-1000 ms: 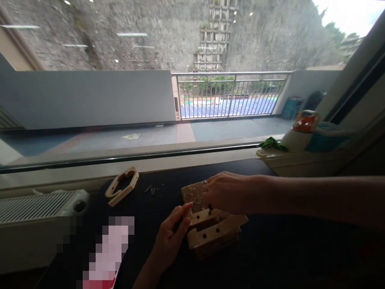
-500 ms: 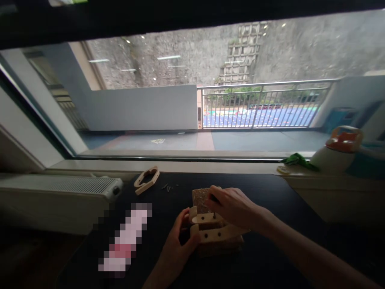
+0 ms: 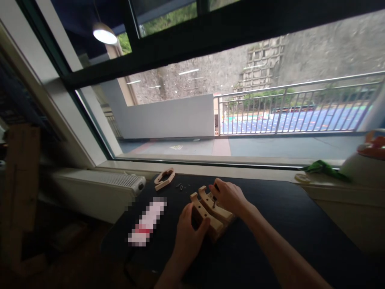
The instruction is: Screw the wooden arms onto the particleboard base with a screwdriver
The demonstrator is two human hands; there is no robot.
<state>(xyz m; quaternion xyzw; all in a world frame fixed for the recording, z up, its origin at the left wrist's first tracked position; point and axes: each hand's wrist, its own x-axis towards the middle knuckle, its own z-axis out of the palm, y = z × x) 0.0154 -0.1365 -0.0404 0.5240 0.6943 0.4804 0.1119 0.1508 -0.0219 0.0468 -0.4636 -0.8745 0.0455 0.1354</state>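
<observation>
A small wooden assembly (image 3: 210,214) of curved, drilled pieces lies on the black table (image 3: 270,224). My left hand (image 3: 188,235) wraps round its near left end, fingers closed on the wood. My right hand (image 3: 229,196) sits on top of the far side, fingers pinched around a small dark pin or screw (image 3: 214,199) standing in one piece. A separate wooden ring-shaped piece (image 3: 164,178) lies at the table's far left edge. Several small dark screws (image 3: 181,186) are scattered just right of it.
A blurred-out white and red object (image 3: 147,221) lies left of my hands. A white radiator (image 3: 102,182) runs along the left under the large window. On the sill at right are a green cloth (image 3: 323,168) and a white container with an orange lid (image 3: 368,162).
The view has swung up and left and pulled back. The wooden assembly now stands more on edge, its curved pieces facing up; both hands keep their hold on it.
</observation>
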